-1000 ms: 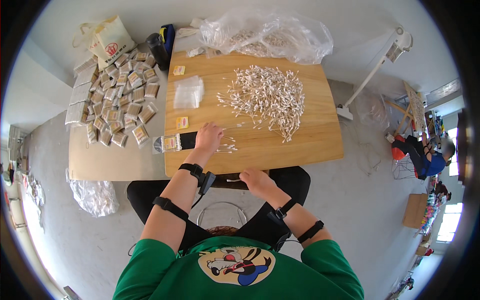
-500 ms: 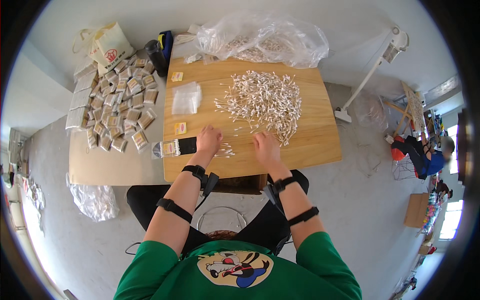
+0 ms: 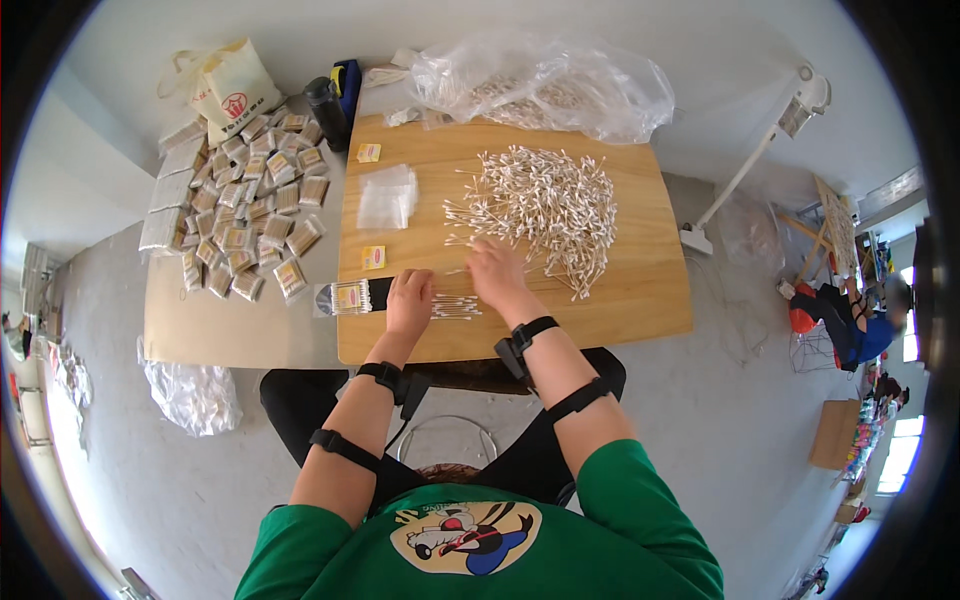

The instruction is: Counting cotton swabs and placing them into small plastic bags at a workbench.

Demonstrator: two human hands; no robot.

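Observation:
My left hand point(image 3: 409, 302) is low over the wooden table, fingers bent down beside a black flat piece point(image 3: 380, 293). A row of cotton swabs point(image 3: 458, 306) lies against its right side; the fingertips are partly hidden. Left of the black piece is a clear bag with a yellow label and white swab tips point(image 3: 351, 297). My right hand point(image 3: 495, 272) is closed at the lower left edge of a large heap of loose cotton swabs point(image 3: 560, 215). What its fingers pinch, if anything, is hidden. A single swab lies just left of it.
Clear flat bags point(image 3: 386, 198) and yellow cards point(image 3: 373, 258) lie on the table's left. Filled swab packs point(image 3: 240, 215) cover the side table, with a cloth bag point(image 3: 232, 90) and dark bottle point(image 3: 325, 112) behind. A big plastic bag point(image 3: 545, 85) spans the back; a white lamp point(image 3: 745, 165) stands right.
My right hand has moved left and away from me to the heap's edge. My left hand has settled lower over the swab row. The whole view has shifted slightly.

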